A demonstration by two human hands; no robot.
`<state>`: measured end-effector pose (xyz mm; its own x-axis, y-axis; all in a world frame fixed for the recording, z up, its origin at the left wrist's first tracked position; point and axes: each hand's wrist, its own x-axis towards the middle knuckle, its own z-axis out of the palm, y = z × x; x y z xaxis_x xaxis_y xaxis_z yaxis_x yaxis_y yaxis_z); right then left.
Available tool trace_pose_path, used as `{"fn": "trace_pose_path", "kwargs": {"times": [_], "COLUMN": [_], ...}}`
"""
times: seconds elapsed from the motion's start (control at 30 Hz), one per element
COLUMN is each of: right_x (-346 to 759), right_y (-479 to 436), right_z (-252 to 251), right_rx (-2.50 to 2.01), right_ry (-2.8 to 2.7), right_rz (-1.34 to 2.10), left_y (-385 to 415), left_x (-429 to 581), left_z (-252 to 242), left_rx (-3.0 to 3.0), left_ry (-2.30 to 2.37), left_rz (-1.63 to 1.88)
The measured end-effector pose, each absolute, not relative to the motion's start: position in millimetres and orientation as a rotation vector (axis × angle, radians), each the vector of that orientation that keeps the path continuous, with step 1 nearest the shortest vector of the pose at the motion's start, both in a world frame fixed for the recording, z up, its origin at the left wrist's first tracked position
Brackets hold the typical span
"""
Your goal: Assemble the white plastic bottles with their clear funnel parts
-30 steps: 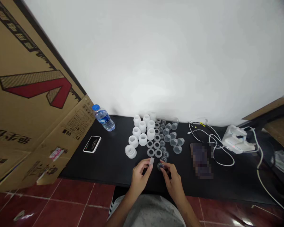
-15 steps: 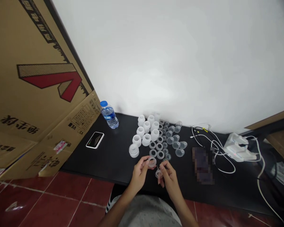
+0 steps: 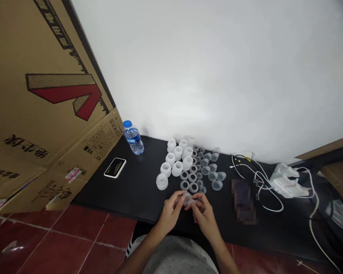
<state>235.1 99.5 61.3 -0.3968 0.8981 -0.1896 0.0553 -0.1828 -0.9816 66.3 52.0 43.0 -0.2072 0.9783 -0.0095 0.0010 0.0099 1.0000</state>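
Black table [image 3: 117, 198] against a white wall [image 3: 217, 76]. From my remote station I log: left hand [image 3: 171, 213] and right hand [image 3: 205, 217] both grasping one clear plastic piece [image 3: 188, 199] at centre. Just ahead of the hands: white moulded cups [image 3: 177, 158], translucent rings [image 3: 188, 182], clear cups [image 3: 213, 176]. Ahead and left of the hands: capped bottle [image 3: 134, 142] holding water [image 3: 135, 146].

Plain milky translucent plastic ring [image 3: 188, 199]

Two round translucent plastic parts [image 3: 188, 199], pressed together, gripped between left hand [image 3: 170, 213] and right hand [image 3: 205, 219].
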Motion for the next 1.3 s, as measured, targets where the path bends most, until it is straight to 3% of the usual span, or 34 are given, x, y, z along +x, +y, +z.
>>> {"fn": "trace_pose_path", "kwargs": {"times": [0.2,0.37,0.57,0.77,0.97,1.3], "right_x": [239.3,237.4,236.9,234.8,229.1,225.7], "right_y": [105.7,107.5,110.3,110.2,108.0,109.8], "right_z": [63.7,71.9,67.8,64.5,63.1,63.5], "right_rx": [-1.214,-1.168,-1.268,-1.295,-1.380,-1.294], "right_ry": [-1.712,-1.890,-1.852,-1.825,-1.803,-1.902], "right_rz": [1.345,1.287,1.083,1.085,0.877,0.983], "left_y": [52.0,51.8,51.4,50.3,50.0,48.8], "left_x": [66.3,66.0,66.6,66.6,66.5,64.3], "left_z": [38.5,36.8,36.7,36.8,37.2,41.5], "left_rx": [1.109,1.129,1.107,1.183,1.214,1.194], "left_ry": [1.363,1.384,1.361,1.381,1.397,1.265], "left_rz": [1.357,1.349,1.344,1.293,1.276,1.281]}}
